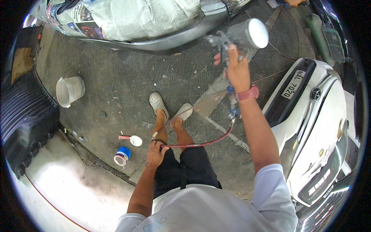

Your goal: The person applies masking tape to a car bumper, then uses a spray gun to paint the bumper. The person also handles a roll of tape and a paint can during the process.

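Observation:
My right hand (237, 73) is wrapped round a paint spray gun (222, 41), raised out ahead and to the right. A grey cup (240, 34) with a white round end sits on the gun. Below the grip, a blue-and-metal fitting (233, 112) joins a red air hose (199, 145). That hose curves back to my left hand (155, 154), closed on it by my left thigh. Beyond the gun, newspaper (143, 19) covers a vehicle body part, with a dark grey lower trim (154, 47) showing. The gun's nozzle points left, apart from that trim.
A white car (320, 104) stands close on the right. On the mat floor at left are a whitish bucket (79, 88), a blue-and-white can (122, 154) and a white round lid-like thing (135, 140). Black ribbed plastic (29, 116) lies far left. Hose also trails across the floor.

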